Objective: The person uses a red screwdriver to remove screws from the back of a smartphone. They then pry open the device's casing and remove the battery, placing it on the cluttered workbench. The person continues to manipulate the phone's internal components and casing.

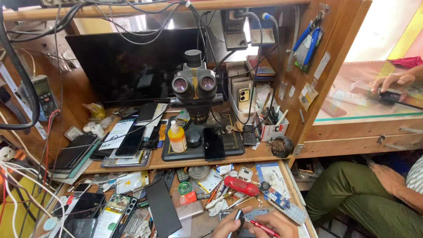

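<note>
I've got both hands at the bottom edge of the head view, low over the cluttered table (282,169). My left hand (229,227) is curled, fingers pinched round a small dark phone-like device (238,219) held on edge, so I see only its thin dark side w/ a lighter rim; rest is hidden by the fingers. My right hand (273,224) is closed in a pen grip on a red-handled screwdriver (263,228): slim red shaft, silvery tip end pointing left toward the device, tip right at it; can't tell if it touches.

Just above the hands, on the table: a fat red tool (241,186) lying flat, a blue circuit strip (276,198) to its right, a grey remote-like piece (294,213) near the right hand. To the left, a black slab (162,207) lying slantwise and an opened phone (115,211) w/ its insides showing.

On the shelf above: a microscope (194,86) w/ two eyepieces facing me, a yellow bottle (177,137) at its base, a black phone (213,144) on the dark mat beside it. Dark monitor (132,66) behind.

Far right, another person sits in green trousers (352,194); their hand (392,81) rests on the glass counter (352,99), well apart from mine.
</note>
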